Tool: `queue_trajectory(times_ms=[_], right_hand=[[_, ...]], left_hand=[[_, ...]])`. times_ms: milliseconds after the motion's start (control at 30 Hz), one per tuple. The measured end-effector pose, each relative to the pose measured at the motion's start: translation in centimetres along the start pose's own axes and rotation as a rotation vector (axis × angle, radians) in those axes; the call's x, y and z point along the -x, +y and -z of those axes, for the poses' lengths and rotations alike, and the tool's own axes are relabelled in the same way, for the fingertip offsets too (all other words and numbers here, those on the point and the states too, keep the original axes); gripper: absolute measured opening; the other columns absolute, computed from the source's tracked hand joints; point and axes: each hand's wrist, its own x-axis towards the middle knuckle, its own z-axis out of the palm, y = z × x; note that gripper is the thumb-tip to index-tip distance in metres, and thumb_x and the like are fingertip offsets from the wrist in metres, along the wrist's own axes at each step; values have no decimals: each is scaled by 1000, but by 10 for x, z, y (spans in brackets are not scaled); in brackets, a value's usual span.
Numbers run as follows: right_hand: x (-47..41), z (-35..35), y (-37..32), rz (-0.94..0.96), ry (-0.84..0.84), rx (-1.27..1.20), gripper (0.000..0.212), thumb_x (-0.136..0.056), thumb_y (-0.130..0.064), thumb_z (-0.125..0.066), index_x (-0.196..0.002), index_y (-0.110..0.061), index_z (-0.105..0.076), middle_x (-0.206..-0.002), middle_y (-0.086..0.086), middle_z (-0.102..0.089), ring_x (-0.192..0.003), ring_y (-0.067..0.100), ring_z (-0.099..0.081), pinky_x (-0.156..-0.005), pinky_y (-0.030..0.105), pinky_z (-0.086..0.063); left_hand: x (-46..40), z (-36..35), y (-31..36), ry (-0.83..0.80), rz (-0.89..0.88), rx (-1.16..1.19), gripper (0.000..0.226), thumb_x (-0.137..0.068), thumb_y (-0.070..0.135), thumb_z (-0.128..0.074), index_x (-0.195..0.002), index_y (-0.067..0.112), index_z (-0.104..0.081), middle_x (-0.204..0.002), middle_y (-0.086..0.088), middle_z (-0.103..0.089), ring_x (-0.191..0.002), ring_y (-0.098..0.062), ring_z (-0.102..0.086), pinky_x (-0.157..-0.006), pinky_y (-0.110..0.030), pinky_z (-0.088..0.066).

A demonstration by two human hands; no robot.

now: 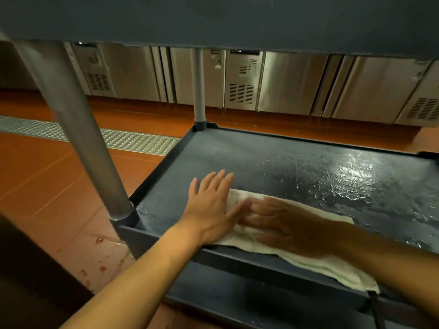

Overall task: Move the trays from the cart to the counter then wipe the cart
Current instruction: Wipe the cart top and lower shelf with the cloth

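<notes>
Both hands flat on cloth [297,255] at cart [285,167] shelf's near edge: left hand [211,207] fingers straight, spread; right hand [292,224] blurred, fingers straight. Shelf wet toward far right corner.

Dim warm light, glare on wet shelf [344,176], right hand [292,231] blurred.

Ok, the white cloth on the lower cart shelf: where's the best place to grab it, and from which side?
Probably the right end of the cloth, where it drapes over the shelf's near rim and leaves a loose edge to pinch. Come from the near side, above the rim. The rest lies flat on the wet shelf under the left hand and right hand.
</notes>
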Motion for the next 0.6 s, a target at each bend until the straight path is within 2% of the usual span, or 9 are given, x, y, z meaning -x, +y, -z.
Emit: queue_trajectory(times_ms=[67, 133, 167, 233, 300, 367, 500, 567, 600], right_hand=[[2, -3, 7, -58, 5, 32, 53, -111, -54, -24, -162, -40, -22, -171, -11, -16, -158, 8, -11, -129, 34, -12], [7, -10, 20, -147, -12, -23, 54, -107, -59, -21, -159, -45, -16, -169, -17, -9, -158, 6, -6, -129, 30, -4], [11, -10, 27, -215, -17, -147, 52, -106, -59, -23, -156, -47, -16, -168, -19, -10, -158, 4, -8, -129, 29, -6], [27, -6, 45, -355, 82, -393, 51, -106, -51, -35, -155, -43, -27, -167, -16, -20, -156, 10, -21, -127, 26, -13], [42, -4, 66, -552, 148, -269, 53, -105, -50, -35, -156, -40, -28, -168, -11, -23, -156, 14, -23, -122, 22, -7], [48, -5, 80, -705, 129, -124, 61, -102, -58, -23, -160, -37, -24, -171, -7, -20, -156, 14, -18, -122, 27, -7], [38, -11, 84, -709, 97, -83, 90, -89, -82, 0, -163, -34, -17, -172, -6, -14, -158, 15, -13, -128, 41, -9], [34, -6, 82, -685, 81, -78, 105, -78, -90, 6, -164, -34, -14, -172, -6, -12, -159, 15, -10, -128, 43, -7], [31, -5, 78, -685, 63, -62, 104, -79, -89, 5, -164, -32, -12, -173, -5, -11, -159, 16, -9, -127, 43, -6]], left_hand=[[2, 1, 2, -28, 8, -15, 95, -89, 85, -14, -166, 30, -8, -174, 7, -4, -160, -12, 7, -128, -50, 11], [3, 1, 3, -46, 6, -15, 103, -83, 91, -8, -166, 29, -7, -174, 7, -5, -160, -12, 6, -128, -51, 11], [4, 0, 4, -41, 9, -17, 105, -81, 92, -7, -166, 28, -8, -174, 7, -7, -160, -13, 5, -128, -51, 10], [7, -2, 7, -18, 7, -37, 104, -81, 90, -7, -165, 28, -11, -173, 7, -11, -160, -14, 2, -128, -52, 9], [8, 0, 9, 12, 9, -54, 100, -84, 88, -10, -165, 29, -12, -173, 7, -12, -160, -15, 1, -128, -52, 8], [8, 4, 13, 38, 0, -55, 95, -87, 86, -16, -164, 30, -15, -173, 7, -12, -160, -15, 1, -128, -52, 7], [22, 10, 23, 68, -17, -65, 79, -91, 81, -26, -155, 34, -34, -171, 7, -19, -159, -17, -9, -129, -52, -3], [39, 8, 22, 45, -5, -91, 71, -94, 78, -30, -147, 34, -47, -164, 6, -34, -154, -18, -23, -128, -48, -14], [46, 5, 22, 62, -5, -90, 66, -95, 77, -31, -137, 33, -56, -153, 7, -47, -147, -19, -35, -124, -44, -24]])
